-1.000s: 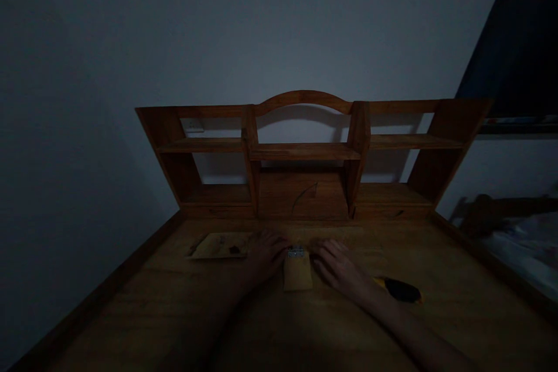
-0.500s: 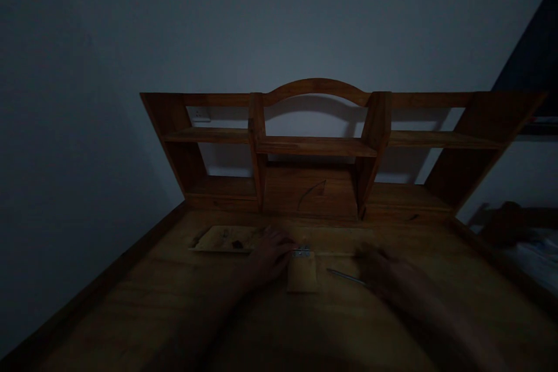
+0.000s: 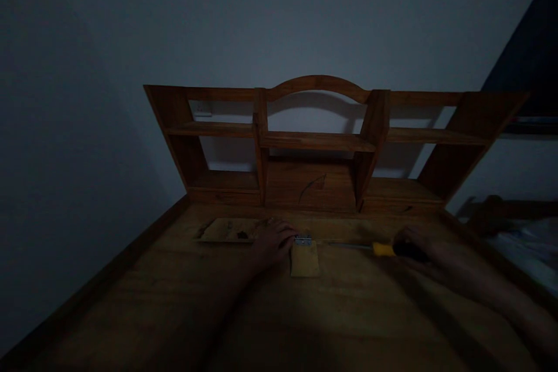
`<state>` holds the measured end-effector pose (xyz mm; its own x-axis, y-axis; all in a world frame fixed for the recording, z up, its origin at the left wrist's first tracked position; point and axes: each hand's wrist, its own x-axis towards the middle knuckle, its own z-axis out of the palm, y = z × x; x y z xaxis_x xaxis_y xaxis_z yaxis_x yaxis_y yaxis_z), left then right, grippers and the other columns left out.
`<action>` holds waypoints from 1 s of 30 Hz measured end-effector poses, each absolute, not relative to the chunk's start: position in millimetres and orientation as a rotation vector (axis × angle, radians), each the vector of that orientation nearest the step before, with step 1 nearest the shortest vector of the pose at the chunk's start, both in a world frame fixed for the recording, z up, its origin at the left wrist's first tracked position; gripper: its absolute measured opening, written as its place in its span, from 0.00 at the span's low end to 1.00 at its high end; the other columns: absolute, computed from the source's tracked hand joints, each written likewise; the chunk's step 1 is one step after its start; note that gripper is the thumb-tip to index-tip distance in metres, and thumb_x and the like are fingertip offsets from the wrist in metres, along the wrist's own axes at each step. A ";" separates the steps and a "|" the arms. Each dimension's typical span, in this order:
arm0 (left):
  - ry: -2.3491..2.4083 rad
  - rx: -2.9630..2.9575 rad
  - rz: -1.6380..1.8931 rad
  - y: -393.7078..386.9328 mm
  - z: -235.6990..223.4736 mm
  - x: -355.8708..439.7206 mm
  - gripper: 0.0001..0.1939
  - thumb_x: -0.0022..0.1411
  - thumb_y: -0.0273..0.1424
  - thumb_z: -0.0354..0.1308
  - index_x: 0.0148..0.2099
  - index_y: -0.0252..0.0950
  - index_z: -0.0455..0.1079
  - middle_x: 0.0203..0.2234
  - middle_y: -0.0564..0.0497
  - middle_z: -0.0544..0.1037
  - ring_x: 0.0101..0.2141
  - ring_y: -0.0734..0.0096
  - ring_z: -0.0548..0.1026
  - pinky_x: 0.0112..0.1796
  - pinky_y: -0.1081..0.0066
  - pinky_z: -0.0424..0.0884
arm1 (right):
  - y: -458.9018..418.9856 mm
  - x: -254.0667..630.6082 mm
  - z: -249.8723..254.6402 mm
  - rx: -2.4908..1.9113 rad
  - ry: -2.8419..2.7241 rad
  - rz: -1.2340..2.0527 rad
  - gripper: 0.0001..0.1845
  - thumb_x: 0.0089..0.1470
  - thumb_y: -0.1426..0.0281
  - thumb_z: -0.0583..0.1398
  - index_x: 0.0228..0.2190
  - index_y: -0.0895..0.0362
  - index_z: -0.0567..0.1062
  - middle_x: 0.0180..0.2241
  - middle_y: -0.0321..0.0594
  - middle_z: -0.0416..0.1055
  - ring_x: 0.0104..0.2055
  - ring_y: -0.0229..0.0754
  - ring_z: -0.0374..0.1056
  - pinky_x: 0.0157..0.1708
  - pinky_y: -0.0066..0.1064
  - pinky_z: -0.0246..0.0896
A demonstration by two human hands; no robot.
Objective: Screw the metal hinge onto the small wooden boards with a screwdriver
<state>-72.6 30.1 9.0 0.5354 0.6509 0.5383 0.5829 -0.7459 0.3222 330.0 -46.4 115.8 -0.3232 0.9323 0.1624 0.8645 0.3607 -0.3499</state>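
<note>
In the dim head view, my left hand [image 3: 274, 241] rests on the desk with its fingers bent together. Its fingertips grip the left end of a small metal hinge [image 3: 303, 240]. Below that hinge lies a short wooden block [image 3: 305, 261], and a longer wooden strip [image 3: 344, 228] runs behind it. Off to the right, my right hand [image 3: 414, 245] is closed round a screwdriver [image 3: 383, 249] with a yellow and dark handle. Its thin shaft points left toward the hinge, the tip a short way from it.
A broken-edged wood piece [image 3: 224, 229] with dark marks lies left of my left hand. Across the back of the wooden desk [image 3: 174, 302] stands a shelf unit [image 3: 318, 142] against the wall. Raised edges border the desk on both sides.
My right hand has moved right and away from me; the screwdriver has swung from slanting to nearly level, and its yellow handle now shows. My left hand stays at the hinge.
</note>
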 end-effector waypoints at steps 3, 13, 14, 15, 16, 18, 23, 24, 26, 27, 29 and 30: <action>1.060 2.636 1.009 32.4 6.5 -74.2 0.13 0.69 0.31 0.51 0.50 0.39 0.75 0.44 0.48 0.77 0.45 0.67 0.74 0.47 0.64 0.70 | -15.4 309.7 173.2 -1.326 -2.258 0.256 0.17 0.52 0.55 0.64 0.39 0.53 0.76 0.39 0.44 0.75 0.39 0.47 0.72 0.39 0.37 0.67; 1.180 2.574 0.937 37.7 4.5 -80.3 0.12 0.70 0.34 0.51 0.46 0.41 0.77 0.43 0.51 0.78 0.44 0.69 0.75 0.48 0.67 0.70 | 46.9 167.8 176.0 -0.845 -1.507 0.519 0.23 0.49 0.54 0.66 0.41 0.55 0.71 0.37 0.40 0.73 0.35 0.43 0.71 0.33 0.33 0.67; 1.196 2.568 0.937 38.0 4.3 -80.8 0.12 0.70 0.34 0.51 0.45 0.41 0.77 0.43 0.51 0.78 0.44 0.70 0.75 0.48 0.68 0.70 | 46.3 159.9 170.1 -0.854 -1.517 0.451 0.22 0.50 0.53 0.65 0.41 0.55 0.70 0.36 0.40 0.73 0.35 0.43 0.71 0.33 0.33 0.67; 1.207 2.564 0.942 38.3 4.1 -81.3 0.12 0.70 0.33 0.51 0.45 0.41 0.76 0.43 0.51 0.78 0.44 0.70 0.75 0.47 0.68 0.70 | 45.2 154.0 164.9 -0.887 -1.537 0.379 0.22 0.51 0.53 0.64 0.40 0.54 0.70 0.35 0.39 0.73 0.35 0.43 0.71 0.33 0.32 0.66; 1.213 2.561 0.948 38.5 3.9 -81.7 0.12 0.70 0.33 0.51 0.45 0.40 0.76 0.44 0.51 0.78 0.45 0.70 0.74 0.47 0.68 0.70 | 44.0 149.8 160.5 -0.921 -1.574 0.325 0.22 0.51 0.53 0.64 0.41 0.54 0.70 0.34 0.38 0.73 0.34 0.42 0.70 0.33 0.32 0.66; 1.219 2.562 0.942 39.0 3.6 -82.0 0.12 0.70 0.33 0.51 0.46 0.41 0.76 0.44 0.51 0.77 0.45 0.70 0.74 0.47 0.69 0.70 | 42.1 145.4 154.3 -0.984 -1.670 0.244 0.22 0.52 0.52 0.63 0.42 0.54 0.69 0.30 0.36 0.72 0.30 0.41 0.69 0.29 0.30 0.63; 1.228 2.576 0.928 41.3 1.1 -82.3 0.13 0.70 0.36 0.51 0.46 0.42 0.77 0.43 0.50 0.78 0.45 0.68 0.74 0.47 0.67 0.70 | 45.3 142.8 148.4 -1.050 -1.763 0.172 0.23 0.54 0.50 0.61 0.41 0.54 0.68 0.26 0.34 0.69 0.25 0.39 0.66 0.25 0.28 0.57; 1.220 2.576 0.926 41.6 0.6 -82.6 0.13 0.70 0.36 0.51 0.47 0.42 0.77 0.44 0.50 0.77 0.45 0.68 0.73 0.48 0.67 0.70 | 46.4 142.1 147.7 -1.051 -1.756 0.180 0.23 0.54 0.50 0.61 0.41 0.54 0.68 0.26 0.34 0.69 0.25 0.39 0.66 0.25 0.28 0.57; 1.215 2.574 0.915 41.4 0.4 -83.3 0.14 0.70 0.36 0.51 0.48 0.43 0.77 0.45 0.50 0.77 0.46 0.67 0.73 0.48 0.67 0.70 | 47.9 140.4 145.9 -1.045 -1.757 0.203 0.22 0.54 0.50 0.61 0.40 0.54 0.67 0.26 0.33 0.68 0.25 0.38 0.65 0.25 0.28 0.56; 1.219 2.571 0.908 40.9 0.8 -83.6 0.14 0.70 0.36 0.51 0.49 0.44 0.77 0.45 0.50 0.77 0.46 0.67 0.73 0.47 0.67 0.70 | 48.3 139.3 144.9 -1.037 -1.765 0.212 0.22 0.54 0.50 0.61 0.40 0.54 0.67 0.25 0.33 0.67 0.24 0.38 0.64 0.24 0.28 0.55; 1.232 2.565 0.890 39.7 2.6 -84.0 0.14 0.70 0.35 0.51 0.49 0.44 0.77 0.46 0.50 0.77 0.46 0.67 0.74 0.47 0.67 0.70 | 48.5 136.8 142.8 -1.021 -1.782 0.227 0.21 0.54 0.51 0.61 0.39 0.53 0.66 0.24 0.31 0.66 0.24 0.38 0.63 0.24 0.28 0.55; 1.236 2.563 0.888 39.1 3.7 -84.0 0.14 0.70 0.35 0.51 0.48 0.44 0.77 0.45 0.50 0.77 0.46 0.67 0.74 0.47 0.67 0.70 | 48.5 135.7 141.9 -1.014 -1.788 0.233 0.21 0.54 0.51 0.61 0.39 0.53 0.66 0.24 0.31 0.65 0.24 0.37 0.63 0.24 0.28 0.54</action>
